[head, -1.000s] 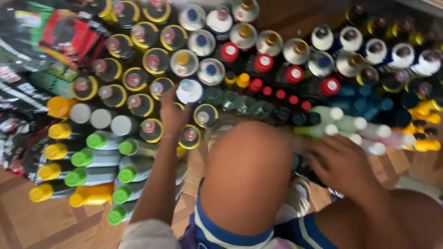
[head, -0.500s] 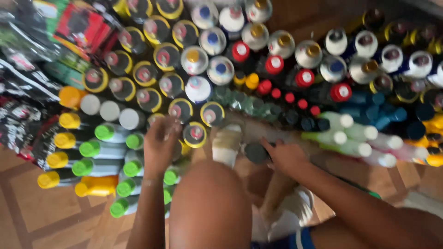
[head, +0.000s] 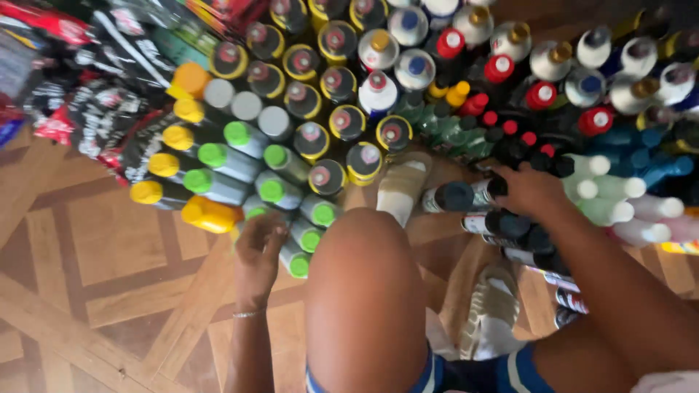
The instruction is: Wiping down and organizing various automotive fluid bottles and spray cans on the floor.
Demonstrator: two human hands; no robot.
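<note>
Head view: my left hand, fingers loosely curled, holds nothing, touching the green-capped bottles lying in rows on the floor. My right hand rests on the dark-capped bottles; its grip I cannot tell.

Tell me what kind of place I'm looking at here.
Probably a shop or stockroom floor: dozens of green-capped plastic bottles and yellow-rimmed spray cans stand massed in rows on brown patterned wood flooring, beside stacked red-and-black packets.
</note>
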